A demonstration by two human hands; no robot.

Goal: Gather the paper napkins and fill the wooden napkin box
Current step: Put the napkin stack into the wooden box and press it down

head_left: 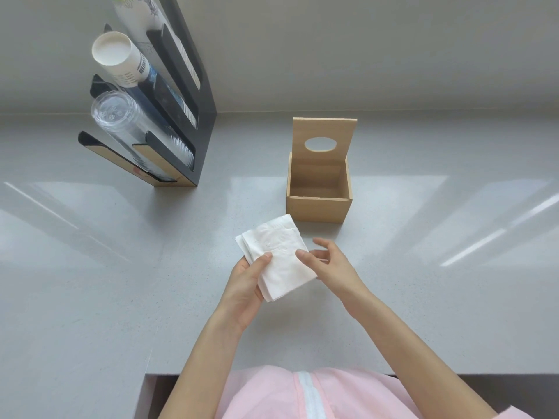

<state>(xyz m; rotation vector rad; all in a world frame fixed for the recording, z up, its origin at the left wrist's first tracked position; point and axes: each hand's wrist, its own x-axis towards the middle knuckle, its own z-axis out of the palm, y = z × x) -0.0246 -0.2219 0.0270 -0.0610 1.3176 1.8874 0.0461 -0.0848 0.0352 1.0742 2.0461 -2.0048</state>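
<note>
A stack of white paper napkins (276, 255) is held just above the grey counter, in front of the wooden napkin box (317, 207). My left hand (246, 285) grips the stack from below and the left, thumb on top. My right hand (326, 264) pinches the stack's right edge with thumb and fingers. The box stands open and looks empty inside. Its lid (324, 139), with an oval hole, stands upright at the back.
A black and wood cup dispenser (169, 116) stands at the back left, holding paper cups (121, 57) and clear plastic cups (121, 119) that jut forward. The grey counter (90, 267) meets a wall behind. Its front edge lies near my body.
</note>
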